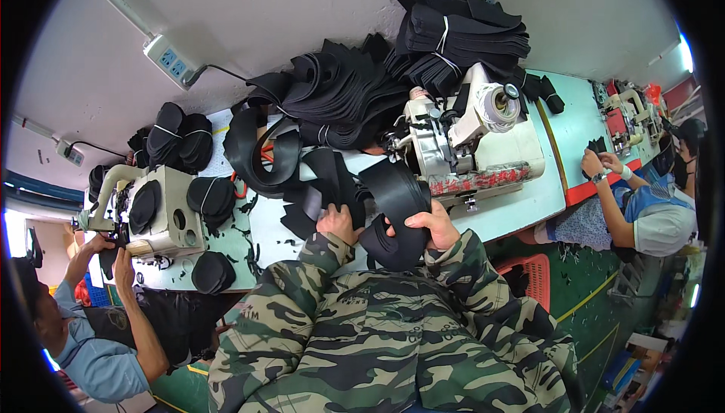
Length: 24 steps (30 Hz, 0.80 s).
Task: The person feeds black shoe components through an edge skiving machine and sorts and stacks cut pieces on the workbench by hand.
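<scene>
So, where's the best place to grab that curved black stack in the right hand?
Probably its right edge, from the person's right: the curved black stack bows over, leaving that edge exposed. The right hand grips there, thumb on the outer face, fingers apparently underneath.

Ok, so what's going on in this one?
The person's right hand grips a curved black stack, while the left hand is at some black pieces on the table. A machine stands just beyond, to the right, with tall black piles at the back. Co-workers sit either side, both with their hands busy.
</scene>
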Each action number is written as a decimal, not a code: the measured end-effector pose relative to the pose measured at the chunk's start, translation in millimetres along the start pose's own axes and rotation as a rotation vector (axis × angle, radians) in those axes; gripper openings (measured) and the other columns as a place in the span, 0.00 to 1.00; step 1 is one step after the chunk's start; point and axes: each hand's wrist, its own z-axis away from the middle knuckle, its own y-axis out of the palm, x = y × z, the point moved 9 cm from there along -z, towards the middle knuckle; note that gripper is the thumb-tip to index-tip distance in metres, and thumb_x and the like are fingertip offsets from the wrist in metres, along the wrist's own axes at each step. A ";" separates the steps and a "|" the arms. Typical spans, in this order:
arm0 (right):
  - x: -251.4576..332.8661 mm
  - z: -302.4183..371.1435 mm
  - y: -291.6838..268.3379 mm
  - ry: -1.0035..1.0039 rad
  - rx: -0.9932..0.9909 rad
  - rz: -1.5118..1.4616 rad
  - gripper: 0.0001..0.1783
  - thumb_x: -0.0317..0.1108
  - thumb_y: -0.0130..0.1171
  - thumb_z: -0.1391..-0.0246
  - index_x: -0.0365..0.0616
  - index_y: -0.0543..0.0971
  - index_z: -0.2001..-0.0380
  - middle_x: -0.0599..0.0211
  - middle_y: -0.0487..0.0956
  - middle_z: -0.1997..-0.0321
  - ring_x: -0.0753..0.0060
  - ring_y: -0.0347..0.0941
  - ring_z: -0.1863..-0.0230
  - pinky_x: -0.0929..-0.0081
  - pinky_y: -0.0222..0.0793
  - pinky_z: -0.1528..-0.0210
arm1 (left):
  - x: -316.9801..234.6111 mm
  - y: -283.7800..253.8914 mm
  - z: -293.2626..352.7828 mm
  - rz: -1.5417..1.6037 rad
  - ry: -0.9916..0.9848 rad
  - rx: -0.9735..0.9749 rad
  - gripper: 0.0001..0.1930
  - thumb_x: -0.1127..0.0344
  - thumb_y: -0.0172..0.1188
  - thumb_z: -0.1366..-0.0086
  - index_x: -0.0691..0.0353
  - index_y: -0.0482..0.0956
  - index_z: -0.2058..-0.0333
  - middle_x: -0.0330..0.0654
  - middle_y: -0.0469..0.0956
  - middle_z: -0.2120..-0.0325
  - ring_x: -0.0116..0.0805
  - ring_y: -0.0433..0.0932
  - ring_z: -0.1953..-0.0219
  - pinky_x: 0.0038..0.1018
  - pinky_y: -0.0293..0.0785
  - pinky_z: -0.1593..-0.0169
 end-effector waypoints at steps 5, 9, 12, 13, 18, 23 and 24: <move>14.1 2.5 0.3 -0.049 -0.063 0.010 0.20 0.23 0.50 0.59 0.31 0.70 0.59 0.54 0.76 0.65 0.62 0.77 0.67 0.68 0.74 0.62 | 45.6 40.7 -14.6 0.199 -0.133 0.279 0.13 0.62 0.52 0.50 0.63 0.78 0.69 0.56 0.76 0.70 0.54 0.77 0.66 0.43 0.73 0.61; 7.5 -1.9 -5.0 -0.065 -0.076 0.032 0.18 0.22 0.50 0.59 0.31 0.72 0.60 0.55 0.77 0.66 0.62 0.77 0.68 0.69 0.74 0.62 | 59.7 1.7 -15.6 0.945 -0.172 0.466 0.10 0.70 0.50 0.40 0.72 0.76 0.69 0.49 0.78 0.76 0.39 0.80 0.72 0.28 0.76 0.68; -14.5 -15.5 -8.4 -0.038 -0.128 0.039 0.16 0.22 0.52 0.57 0.31 0.73 0.61 0.57 0.77 0.66 0.64 0.77 0.69 0.71 0.74 0.63 | 39.2 -45.7 -7.2 1.390 -0.234 0.511 0.08 0.72 0.49 0.37 0.70 0.76 0.68 0.41 0.77 0.75 0.28 0.78 0.73 0.22 0.76 0.70; -22.3 -19.6 -9.8 -0.020 -0.177 0.058 0.14 0.22 0.54 0.56 0.32 0.73 0.62 0.58 0.77 0.66 0.65 0.77 0.69 0.72 0.74 0.63 | 20.4 -60.5 -3.8 1.392 -0.227 0.520 0.08 0.72 0.49 0.37 0.70 0.76 0.68 0.41 0.77 0.75 0.28 0.78 0.73 0.22 0.76 0.70; -30.6 -40.7 26.3 -0.183 -0.245 0.248 0.17 0.28 0.64 0.57 0.35 0.75 0.62 0.67 0.78 0.66 0.75 0.74 0.67 0.78 0.71 0.62 | -23.3 -93.9 2.3 0.895 0.096 0.186 0.09 0.70 0.65 0.52 0.70 0.76 0.76 0.41 0.73 0.86 0.19 0.66 0.82 0.23 0.64 0.78; -59.0 -41.5 3.2 0.052 -0.138 0.155 0.16 0.27 0.60 0.55 0.35 0.75 0.60 0.65 0.78 0.64 0.76 0.74 0.66 0.78 0.71 0.62 | -34.8 -91.4 7.7 1.024 0.055 0.361 0.12 0.67 0.68 0.52 0.70 0.77 0.74 0.45 0.76 0.84 0.19 0.69 0.80 0.24 0.70 0.74; -62.1 -40.1 2.9 0.056 -0.137 0.145 0.16 0.27 0.59 0.54 0.35 0.75 0.60 0.65 0.78 0.64 0.76 0.74 0.66 0.78 0.71 0.63 | -26.6 -81.5 7.3 1.089 -0.048 0.417 0.14 0.64 0.68 0.53 0.70 0.78 0.73 0.49 0.77 0.81 0.26 0.74 0.80 0.26 0.71 0.73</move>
